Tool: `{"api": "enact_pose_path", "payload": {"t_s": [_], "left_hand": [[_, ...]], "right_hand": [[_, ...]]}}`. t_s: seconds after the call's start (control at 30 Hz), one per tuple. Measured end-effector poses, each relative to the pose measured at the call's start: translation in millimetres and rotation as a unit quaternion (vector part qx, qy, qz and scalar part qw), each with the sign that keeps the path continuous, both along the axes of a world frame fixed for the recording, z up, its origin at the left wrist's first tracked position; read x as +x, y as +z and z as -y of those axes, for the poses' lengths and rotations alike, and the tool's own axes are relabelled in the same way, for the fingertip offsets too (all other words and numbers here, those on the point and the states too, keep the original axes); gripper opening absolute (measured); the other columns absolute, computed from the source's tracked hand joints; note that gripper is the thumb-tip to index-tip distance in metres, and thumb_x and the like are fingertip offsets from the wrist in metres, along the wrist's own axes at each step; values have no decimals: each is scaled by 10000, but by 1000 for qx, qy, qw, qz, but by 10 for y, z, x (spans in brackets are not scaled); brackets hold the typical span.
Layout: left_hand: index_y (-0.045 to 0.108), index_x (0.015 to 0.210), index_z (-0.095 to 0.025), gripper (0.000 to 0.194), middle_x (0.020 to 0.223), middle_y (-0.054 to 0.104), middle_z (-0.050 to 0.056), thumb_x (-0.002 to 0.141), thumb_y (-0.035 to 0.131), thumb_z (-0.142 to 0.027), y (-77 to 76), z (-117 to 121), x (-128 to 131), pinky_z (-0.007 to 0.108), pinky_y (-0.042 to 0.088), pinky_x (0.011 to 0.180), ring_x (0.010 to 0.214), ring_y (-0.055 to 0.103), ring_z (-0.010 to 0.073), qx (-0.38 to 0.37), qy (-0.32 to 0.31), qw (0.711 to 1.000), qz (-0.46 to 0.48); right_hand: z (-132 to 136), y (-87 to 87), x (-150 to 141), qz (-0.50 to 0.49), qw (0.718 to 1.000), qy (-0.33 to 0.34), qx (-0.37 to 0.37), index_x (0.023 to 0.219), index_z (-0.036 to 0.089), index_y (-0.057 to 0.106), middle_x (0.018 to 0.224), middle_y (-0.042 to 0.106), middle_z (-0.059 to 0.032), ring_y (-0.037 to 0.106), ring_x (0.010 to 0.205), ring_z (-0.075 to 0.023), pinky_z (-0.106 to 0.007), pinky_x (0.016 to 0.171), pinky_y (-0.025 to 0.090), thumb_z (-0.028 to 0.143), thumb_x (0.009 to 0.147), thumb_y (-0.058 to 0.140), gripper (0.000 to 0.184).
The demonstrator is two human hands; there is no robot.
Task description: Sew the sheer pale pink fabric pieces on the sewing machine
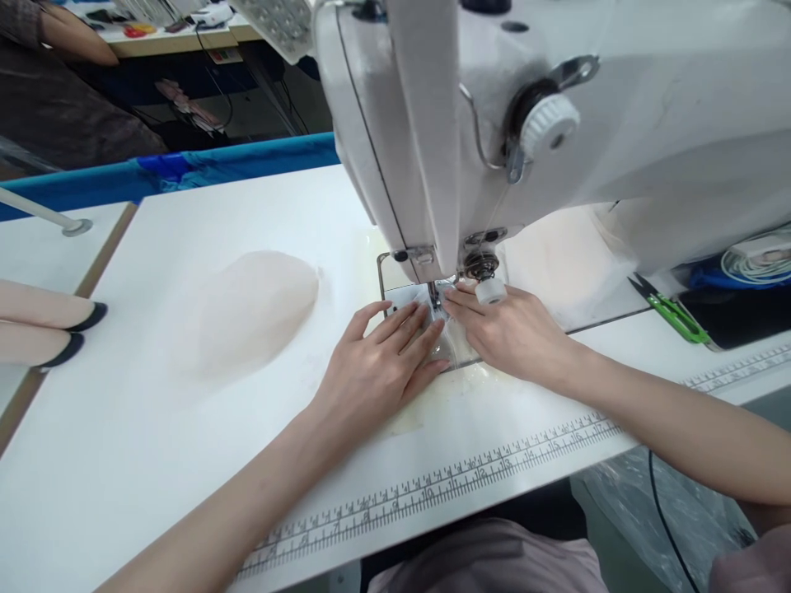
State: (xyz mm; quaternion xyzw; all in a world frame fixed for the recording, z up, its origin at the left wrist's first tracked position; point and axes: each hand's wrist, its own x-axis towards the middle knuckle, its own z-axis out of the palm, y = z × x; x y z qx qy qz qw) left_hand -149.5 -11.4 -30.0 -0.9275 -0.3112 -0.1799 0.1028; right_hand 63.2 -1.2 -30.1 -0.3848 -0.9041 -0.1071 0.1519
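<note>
A white sewing machine stands over the table, its presser foot lowered between my hands. My left hand lies flat just left of the foot, fingers stretched and somewhat spread. From the right, my right hand reaches in with straight fingers, the tips beside the foot and partly hidden behind a white knob. Something thin and see-through seems to lie under my fingertips, but I cannot make it out. To the left, a sheer beige fabric piece rests on the tabletop.
Green-handled snips lie at the right beside a dark phone-like slab and a coiled white cable. A printed ruler runs along the front edge. Two beige rolls with dark ends sit far left. Another person's arm shows behind.
</note>
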Motion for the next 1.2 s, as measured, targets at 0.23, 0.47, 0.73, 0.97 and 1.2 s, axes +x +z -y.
{"api": "enact_pose_path", "payload": {"t_s": [0.23,0.47,0.73,0.97,1.2], "left_hand": [[630,1182,-145,327,1184,680,117,944,533,-348,1,-26,4,477,451,988,1133,629,268,18,5,1000,-4],[576,1248,-114,532,1190,670,161,888,568,-505,29,-5,-23,541,431,1015,1142,612,321,26,-21,999,5],[623,1012,-114,134,991,723,110,906,540,-119,59,67,-42,333,564,818,952,682,217,47,-75,996,27],[610,1055,-90,176,1040,717,124,896,581,-158,0,90,-20,344,576,754,930,685,220,5,-51,995,80],[623,1160,-45,282,1150,690,140,913,555,-163,6,162,-7,382,576,884,1092,651,262,57,-45,997,4]], "right_hand": [[8,-28,-9,1,1000,-9,-7,1154,91,641,1196,676,-110,610,1132,-211,-370,934,494,74,897,437,329],[32,19,23,-31,998,31,39,970,119,685,1093,708,-87,631,976,-194,-340,868,463,62,874,450,260],[110,311,120,-21,989,83,-124,1022,153,658,984,699,-60,634,834,-209,-352,757,465,448,851,642,341],[113,191,74,-3,997,73,-8,982,155,689,1013,717,-34,638,796,-167,-311,681,439,132,866,614,139],[146,150,47,-17,991,120,64,709,167,697,883,749,11,643,781,-137,-308,739,450,14,854,542,262]]}}
